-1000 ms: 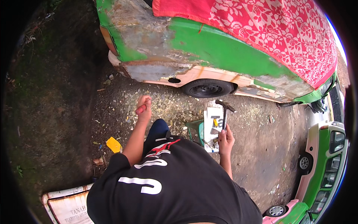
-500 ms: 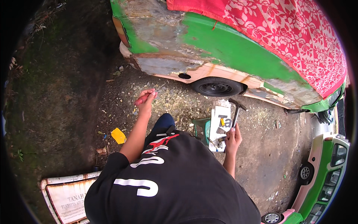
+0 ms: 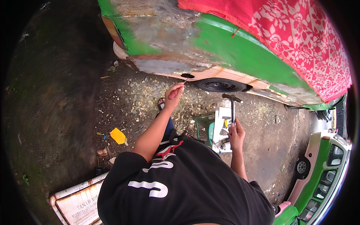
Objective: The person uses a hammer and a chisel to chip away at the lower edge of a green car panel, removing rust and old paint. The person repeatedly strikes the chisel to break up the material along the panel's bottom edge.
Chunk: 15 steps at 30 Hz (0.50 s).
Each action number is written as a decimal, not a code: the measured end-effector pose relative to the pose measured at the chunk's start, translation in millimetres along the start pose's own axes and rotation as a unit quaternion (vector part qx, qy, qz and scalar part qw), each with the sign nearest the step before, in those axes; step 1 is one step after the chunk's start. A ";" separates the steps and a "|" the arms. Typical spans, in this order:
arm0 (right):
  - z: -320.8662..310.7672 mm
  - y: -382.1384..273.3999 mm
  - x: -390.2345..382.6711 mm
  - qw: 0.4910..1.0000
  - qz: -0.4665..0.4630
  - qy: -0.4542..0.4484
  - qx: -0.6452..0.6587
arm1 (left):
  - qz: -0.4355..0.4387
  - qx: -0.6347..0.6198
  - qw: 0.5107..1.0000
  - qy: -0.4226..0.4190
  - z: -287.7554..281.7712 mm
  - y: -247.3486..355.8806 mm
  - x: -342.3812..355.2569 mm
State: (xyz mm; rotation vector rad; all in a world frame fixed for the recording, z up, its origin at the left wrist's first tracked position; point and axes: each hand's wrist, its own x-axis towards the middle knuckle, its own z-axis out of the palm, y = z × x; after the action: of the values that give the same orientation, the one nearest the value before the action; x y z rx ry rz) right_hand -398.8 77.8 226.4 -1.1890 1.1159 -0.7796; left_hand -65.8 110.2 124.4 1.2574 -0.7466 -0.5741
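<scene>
My left hand [image 3: 173, 102] is closed round the red handle of a slim tool [image 3: 173, 94], a screwdriver or a chisel. Its thin metal shank reaches up to the lower edge of a dark oval hole [image 3: 187, 75] in the van's side; whether the tip touches the metal I cannot tell. On the right, my right hand [image 3: 236, 135] grips a hammer [image 3: 232, 111] by its dark handle, head upward, apart from the van and above the ground. The green van [image 3: 225, 48] has bare, rusty and patched metal around its lower panel.
A black wheel [image 3: 220, 85] sits right of the hole. A red floral cloth [image 3: 288, 41] covers the van's upper part. Near my right hand stands a green stool [image 3: 204, 129] beside a white sheet [image 3: 224, 112] bearing tools. A yellow piece [image 3: 118, 135] and paint flakes lie on the ground.
My left hand has moved right and forward, bringing the red-handled tool up to the van's hole. The right hand still holds the hammer upright, slightly shifted. My body has leaned right.
</scene>
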 end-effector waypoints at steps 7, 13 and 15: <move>50.8 -38.6 52.2 0.997 -0.003 0.010 -0.072 | 0.033 0.012 0.997 -0.072 -5.5 -68.0 57.2; 79.9 -69.5 74.1 0.997 -0.005 0.024 -0.070 | 0.029 0.037 0.991 -0.129 -5.0 -80.8 89.8; 87.3 -75.3 74.0 0.997 -0.011 0.034 -0.068 | 0.022 0.034 0.990 -0.135 -7.0 -84.8 91.6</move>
State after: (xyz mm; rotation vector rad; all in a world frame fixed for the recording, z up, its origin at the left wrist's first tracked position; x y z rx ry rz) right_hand -287.4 19.1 280.4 -1.2982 1.2287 -0.7768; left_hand -0.5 27.2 57.6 1.2370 -1.0239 -0.6961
